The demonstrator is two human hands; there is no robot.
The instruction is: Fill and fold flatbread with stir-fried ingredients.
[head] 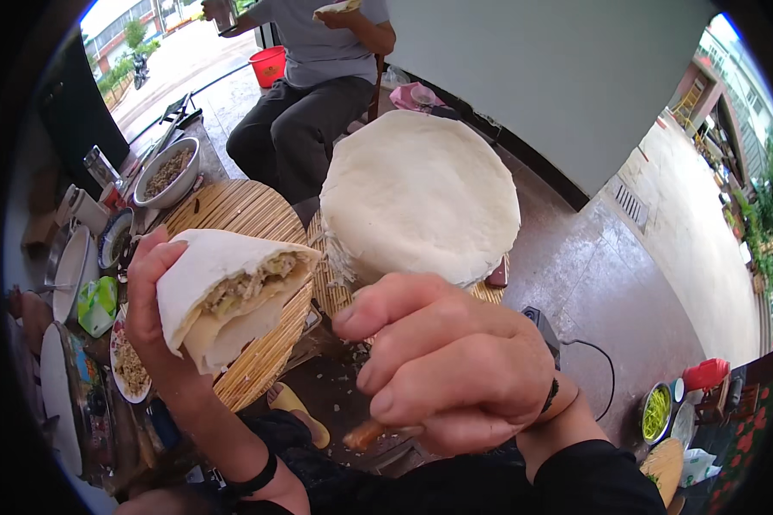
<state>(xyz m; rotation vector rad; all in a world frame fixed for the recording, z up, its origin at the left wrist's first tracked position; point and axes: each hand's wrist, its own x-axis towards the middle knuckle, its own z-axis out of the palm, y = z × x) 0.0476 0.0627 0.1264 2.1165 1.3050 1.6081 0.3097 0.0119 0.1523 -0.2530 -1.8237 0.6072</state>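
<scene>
A folded flatbread (232, 283) with a chopped filling showing at its open edge is held up by my left hand (151, 290), whose fingers wrap its left side. My right hand (451, 367) is curled in front of me, close to the camera. Below its fingers a small reddish-brown piece of food (364, 435) pokes out, gripped between thumb and finger. Beyond my right hand lies a tall stack of round pale flatbreads (425, 193) on a round slatted mat.
A bowl of chopped filling (167, 172) stands past a second slatted mat (238, 206). A plate of crumbly food (129, 360) is at the left. Opposite sits a person (325, 58) holding flatbread and a glass. A black cable (609, 367) curves over the floor at right.
</scene>
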